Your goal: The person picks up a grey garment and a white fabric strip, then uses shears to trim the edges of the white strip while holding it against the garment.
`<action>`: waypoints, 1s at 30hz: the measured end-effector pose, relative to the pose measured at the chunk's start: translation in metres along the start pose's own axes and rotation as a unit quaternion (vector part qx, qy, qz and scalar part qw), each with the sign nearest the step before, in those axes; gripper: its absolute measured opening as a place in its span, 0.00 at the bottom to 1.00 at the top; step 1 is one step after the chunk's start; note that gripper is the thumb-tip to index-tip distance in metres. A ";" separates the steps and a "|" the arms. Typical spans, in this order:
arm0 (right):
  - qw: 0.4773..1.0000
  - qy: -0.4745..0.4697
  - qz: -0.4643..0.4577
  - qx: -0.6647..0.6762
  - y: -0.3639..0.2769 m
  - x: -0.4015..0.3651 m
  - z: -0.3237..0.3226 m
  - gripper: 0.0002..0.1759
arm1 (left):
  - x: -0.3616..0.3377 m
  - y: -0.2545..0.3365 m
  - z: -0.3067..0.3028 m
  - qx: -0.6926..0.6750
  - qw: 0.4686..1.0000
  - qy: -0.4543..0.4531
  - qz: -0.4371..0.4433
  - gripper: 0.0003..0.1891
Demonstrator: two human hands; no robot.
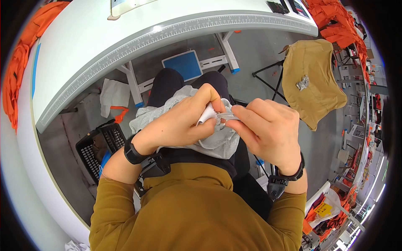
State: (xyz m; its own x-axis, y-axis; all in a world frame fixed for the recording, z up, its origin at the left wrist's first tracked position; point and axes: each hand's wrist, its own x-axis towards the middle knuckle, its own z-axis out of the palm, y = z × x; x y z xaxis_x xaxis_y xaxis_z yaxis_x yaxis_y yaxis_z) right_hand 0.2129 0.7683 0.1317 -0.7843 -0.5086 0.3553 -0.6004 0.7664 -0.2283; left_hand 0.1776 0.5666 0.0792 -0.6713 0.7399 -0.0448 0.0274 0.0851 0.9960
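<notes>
Grey cloth (222, 146) bunched; left grip (186, 119) pinches white flap (206, 115), right grip (270, 131) closed on slim metallic tool (228, 116).

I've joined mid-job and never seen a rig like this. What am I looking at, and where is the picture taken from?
There is no robot here: a seated person works bare-handed. The one picture comes from a camera on their head, looking down. The left hand grips grey cloth on the lap, a white piece showing between its fingers. The right hand pinches a slim metal tool, its tip at the cloth. Ahead is a white table with a ruler edge; a pale plate and dark items lie on it, too cut off to name.
</notes>
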 end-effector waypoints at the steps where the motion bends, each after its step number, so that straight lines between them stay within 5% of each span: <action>1: 1.000 0.001 -0.001 -0.002 0.000 0.000 0.001 0.11 | 0.000 0.000 0.000 0.001 1.000 0.000 0.002 0.10; 13: 0.994 0.092 0.055 -0.012 -0.007 -0.011 0.027 0.12 | 0.002 -0.003 -0.001 -0.033 0.999 0.031 0.011 0.11; 19: 0.974 0.153 0.164 0.043 -0.014 -0.017 0.049 0.12 | 0.004 -0.016 0.008 -0.013 0.997 0.074 0.013 0.13; 21: 0.947 0.223 0.229 0.015 -0.010 -0.015 0.052 0.13 | 0.005 -0.027 0.019 -0.066 0.993 0.058 0.081 0.14; 27: 0.920 0.050 0.274 0.276 -0.010 -0.018 0.042 0.18 | 0.001 -0.031 0.014 -0.052 0.991 0.095 0.079 0.18; 30: 0.944 0.054 0.142 0.292 -0.005 -0.021 0.059 0.20 | 0.001 -0.026 0.010 -0.058 0.994 0.073 0.061 0.22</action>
State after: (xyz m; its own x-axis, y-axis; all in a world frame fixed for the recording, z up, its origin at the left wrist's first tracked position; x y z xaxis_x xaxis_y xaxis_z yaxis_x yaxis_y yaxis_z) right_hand 0.2231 0.7521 0.0719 -0.9253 -0.2472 0.2877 -0.3763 0.5022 -0.7786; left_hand 0.1834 0.5720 0.0519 -0.7694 0.6338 0.0794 0.0342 -0.0833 0.9959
